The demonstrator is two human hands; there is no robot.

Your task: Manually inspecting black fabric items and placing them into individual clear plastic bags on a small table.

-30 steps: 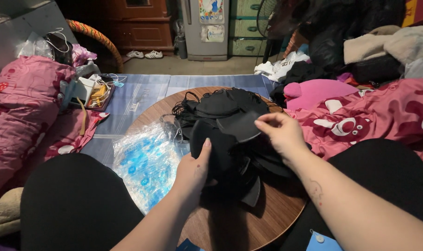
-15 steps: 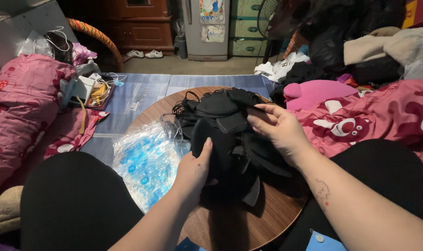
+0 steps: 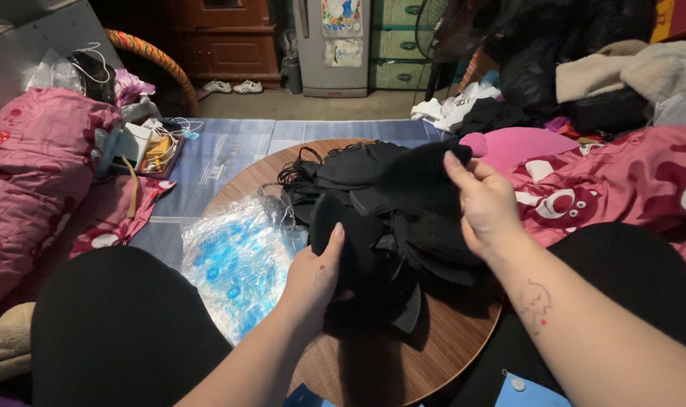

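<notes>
On the floor mat (image 3: 230,147), a round wooden table (image 3: 433,347) is set between the knees, with pink bedding (image 3: 34,181) to the left and a pink printed blanket (image 3: 621,181) to the right. A clear blue-printed plastic bag (image 3: 237,260) lies over the table's left edge. A heap of black fabric pieces (image 3: 373,218) with thin loops is piled mid-table. One black piece (image 3: 422,177) is pinched between thumb and fingers of the right hand (image 3: 486,207), lifted just above the heap. The left hand (image 3: 316,275) is pressed on the heap's near side, fingers mostly hidden, so their spread cannot be told. Risk, as judged: loops look tangled, so neighbours could be dragged off with the lifted piece; the near pieces sit loosely stacked and could be nudged off the table.
</notes>
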